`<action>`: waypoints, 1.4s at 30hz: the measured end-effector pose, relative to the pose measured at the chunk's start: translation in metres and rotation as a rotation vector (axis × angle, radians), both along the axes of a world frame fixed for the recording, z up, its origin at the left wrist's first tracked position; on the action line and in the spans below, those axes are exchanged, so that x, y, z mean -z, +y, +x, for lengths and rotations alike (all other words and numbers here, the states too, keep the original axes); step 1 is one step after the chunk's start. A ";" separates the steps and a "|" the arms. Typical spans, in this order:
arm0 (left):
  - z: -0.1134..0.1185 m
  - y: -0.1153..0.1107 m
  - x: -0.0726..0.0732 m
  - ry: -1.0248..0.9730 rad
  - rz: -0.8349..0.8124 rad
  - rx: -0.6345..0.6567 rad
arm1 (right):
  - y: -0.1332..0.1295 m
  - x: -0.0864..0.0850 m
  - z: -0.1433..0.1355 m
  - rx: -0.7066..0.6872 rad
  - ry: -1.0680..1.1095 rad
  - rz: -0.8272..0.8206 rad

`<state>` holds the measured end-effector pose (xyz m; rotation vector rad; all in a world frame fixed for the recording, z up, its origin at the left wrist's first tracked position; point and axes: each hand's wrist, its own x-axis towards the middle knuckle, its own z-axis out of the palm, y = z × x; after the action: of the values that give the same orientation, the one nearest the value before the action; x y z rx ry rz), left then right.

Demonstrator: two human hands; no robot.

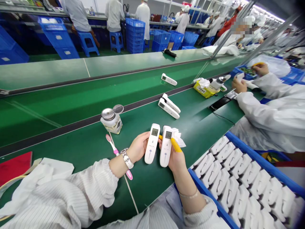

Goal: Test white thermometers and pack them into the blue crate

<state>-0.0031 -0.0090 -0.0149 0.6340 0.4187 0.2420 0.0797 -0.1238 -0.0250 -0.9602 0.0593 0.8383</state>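
White thermometers fill both hands: the left hand (139,149) grips one thermometer (152,143), the right hand (176,156) clasps another thermometer (166,146) and, seemingly, a tissue (178,137), above the desk (147,178).

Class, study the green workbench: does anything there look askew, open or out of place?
The small dispenser bottle stands with its round lid flipped open. A pink toothbrush lies slanted, partly under the left hand. Both hands, right hand too, hold white thermometers upright. Nothing looks spilled or damaged.

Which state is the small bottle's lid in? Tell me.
Open: the small bottle's round lid is flipped back behind its metal top.
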 end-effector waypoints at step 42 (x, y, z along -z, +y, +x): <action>-0.001 -0.002 -0.002 0.031 0.142 0.024 | 0.001 -0.006 -0.001 -0.013 0.021 0.036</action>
<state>-0.0045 -0.0114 -0.0126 0.7823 0.4264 0.2405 0.0792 -0.1225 -0.0185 -0.9193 0.0562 0.8588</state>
